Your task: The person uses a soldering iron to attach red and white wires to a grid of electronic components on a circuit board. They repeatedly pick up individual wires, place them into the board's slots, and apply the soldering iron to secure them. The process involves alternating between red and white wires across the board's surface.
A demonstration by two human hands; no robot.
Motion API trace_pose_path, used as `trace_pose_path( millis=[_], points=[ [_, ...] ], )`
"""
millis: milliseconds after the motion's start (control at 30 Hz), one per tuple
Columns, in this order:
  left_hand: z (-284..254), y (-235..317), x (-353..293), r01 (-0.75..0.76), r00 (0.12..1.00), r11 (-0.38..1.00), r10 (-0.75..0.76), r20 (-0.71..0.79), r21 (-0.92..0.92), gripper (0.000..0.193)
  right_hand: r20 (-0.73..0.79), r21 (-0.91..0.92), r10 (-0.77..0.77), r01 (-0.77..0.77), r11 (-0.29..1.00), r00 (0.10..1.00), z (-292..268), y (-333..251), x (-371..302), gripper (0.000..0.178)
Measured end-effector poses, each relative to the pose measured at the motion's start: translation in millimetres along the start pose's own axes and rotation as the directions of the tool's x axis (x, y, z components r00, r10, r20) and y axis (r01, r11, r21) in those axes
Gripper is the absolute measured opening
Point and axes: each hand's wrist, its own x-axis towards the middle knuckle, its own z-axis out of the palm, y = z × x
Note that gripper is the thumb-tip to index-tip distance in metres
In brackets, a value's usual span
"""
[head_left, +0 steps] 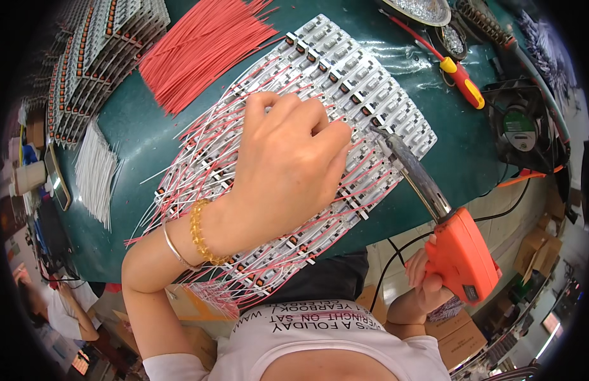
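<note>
Soldering gun in my right hand, wires crowding the board panel

My right hand [428,276] is wrapped around the handle of an orange soldering gun [465,254], its tip at the panel's right side, close to my left fingers. My left hand [291,152] is curled over the middle of the white board panel [396,105]; its fingertips are hidden, so I can't tell whether they pinch a wire. The panel lies aslant on the green table [139,136], its near end reaching past the edge. My own hand blocks its centre, and attached red and white leads cover much of its left and near part. Beyond lies a heap of loose red wires [205,47]; to the left, white wires [96,171] and stacked boards [107,70]. On the right are a red-and-yellow screwdriver [466,82] and a black fan [520,124]. A black cable [514,206] runs behind the gun.
</note>
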Motion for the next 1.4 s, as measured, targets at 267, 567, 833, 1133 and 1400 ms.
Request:
trace_pose_path(
  millis=[267,567,833,1133,1400],
  points=[
    [-52,-7,-7,0.059,0.998,0.941,-0.043,-0.056,0.333,0.018,-0.034,0.041,-0.058,0.059,0.997,0.998,-2,4,3,0.079],
    [-183,-149,-146,0.417,0.870,0.534,-0.469,-0.153,0.735,0.012,-0.123,0.126,-0.112,0.128,0.984,0.986,-1,7,7,0.077],
    [-177,-143,-152,0.356,0.931,0.548,-0.281,-0.235,0.757,0.010,-0.096,0.131,-0.133,0.145,0.981,0.987,-5,5,6,0.075],
    [-178,-143,-148,0.364,0.925,0.514,-0.104,-0.365,0.777,0.010,-0.076,0.141,-0.137,0.147,0.979,0.988,-18,14,0,0.075],
    [-90,-11,-44,0.493,0.833,0.815,-0.543,-0.103,-0.305,0.003,-0.069,0.167,-0.135,0.145,0.975,0.988,-21,22,-6,0.076]
  ],
)
